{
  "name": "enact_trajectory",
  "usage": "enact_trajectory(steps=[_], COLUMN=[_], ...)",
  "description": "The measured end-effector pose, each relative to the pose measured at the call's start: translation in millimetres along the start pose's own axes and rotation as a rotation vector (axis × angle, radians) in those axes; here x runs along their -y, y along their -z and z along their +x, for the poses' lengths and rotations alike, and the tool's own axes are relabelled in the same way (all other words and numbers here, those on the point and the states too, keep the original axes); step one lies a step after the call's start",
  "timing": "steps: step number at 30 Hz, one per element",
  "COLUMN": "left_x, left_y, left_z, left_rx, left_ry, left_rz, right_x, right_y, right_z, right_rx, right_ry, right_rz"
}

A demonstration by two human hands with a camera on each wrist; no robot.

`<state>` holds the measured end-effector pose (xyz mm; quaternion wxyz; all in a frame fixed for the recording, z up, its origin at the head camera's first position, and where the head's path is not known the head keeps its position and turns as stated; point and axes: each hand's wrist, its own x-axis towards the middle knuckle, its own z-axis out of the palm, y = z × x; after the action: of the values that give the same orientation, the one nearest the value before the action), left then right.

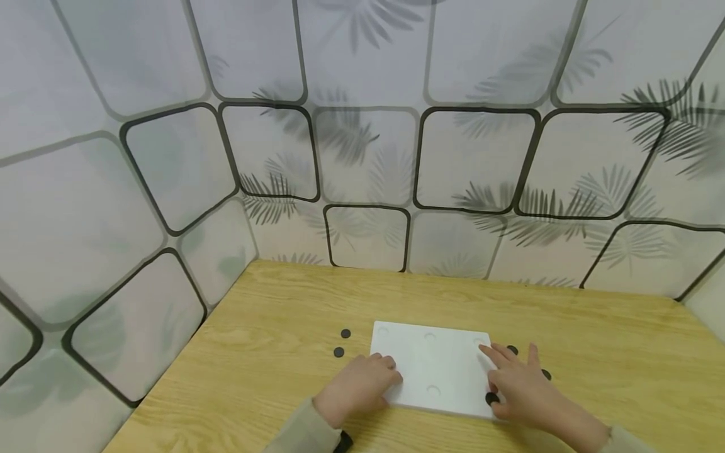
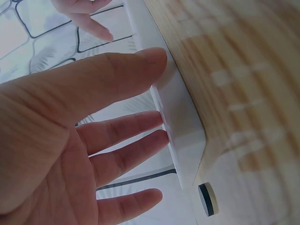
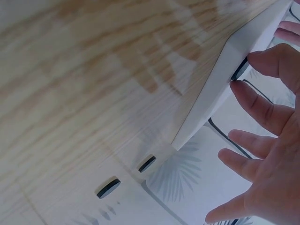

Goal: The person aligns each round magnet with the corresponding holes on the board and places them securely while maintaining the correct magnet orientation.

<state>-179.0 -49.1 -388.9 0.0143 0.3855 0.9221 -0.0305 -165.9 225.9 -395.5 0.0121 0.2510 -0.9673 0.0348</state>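
A white rectangular board [image 1: 433, 362] with several shallow round recesses lies on the table. My left hand [image 1: 362, 384] rests at its left end. In the left wrist view, the thumb touches the board's side [image 2: 180, 112] while extended fingers reach its upper edge. At the front right corner, my right hand [image 1: 523, 390] pinches a black disc [image 1: 491, 398] between thumb and index finger. The right wrist view shows this disc [image 3: 240, 69] tilted at the board's edge, the other fingers spread away from it.
Two black discs, one farther back [image 1: 345, 333] and one nearer [image 1: 338, 352], lie left of the board on the wooden table [image 1: 272, 314]. Right of it, a disc [image 1: 512, 350] and another [image 1: 546, 374] are partly hidden behind my right hand. A patterned curtain [image 1: 368, 157] encloses the table's back and left.
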Motion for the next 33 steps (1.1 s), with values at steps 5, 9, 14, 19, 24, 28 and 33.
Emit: enact_trajectory(steps=[5,9,14,19,24,28,33], left_x=[0.0,0.5,0.5,1.3,1.9,2.1,2.6], left_y=[-0.2,-0.7,-0.3,-1.2,-1.0,-1.9,-3.3], left_z=[-1.6,-1.9,-1.4,-1.6,-1.4,-1.3,-0.9], left_rx=[-0.007,-0.016,-0.010,-0.016,-0.019,-0.019,-0.019], left_ry=[-0.004,-0.013,-0.011,-0.019,-0.024,-0.026,-0.027], left_rz=[-0.004,0.004,-0.004,-0.006,-0.008,0.000,0.014], right_x=[0,0,-1,-2,-4,-8,-14], right_y=[-1,-2,-2,-1,1,4,9], right_z=[-1.5,-2.1,-2.2,-1.1,0.0,-0.4,1.2], right_rx=[-0.022,-0.037,-0.041,-0.036,-0.040,-0.133,-0.201], right_ry=[0.011,0.017,0.021,0.016,0.007,0.015,0.006], right_rz=[-0.004,-0.016,-0.036,-0.039,-0.025,-0.019,-0.007])
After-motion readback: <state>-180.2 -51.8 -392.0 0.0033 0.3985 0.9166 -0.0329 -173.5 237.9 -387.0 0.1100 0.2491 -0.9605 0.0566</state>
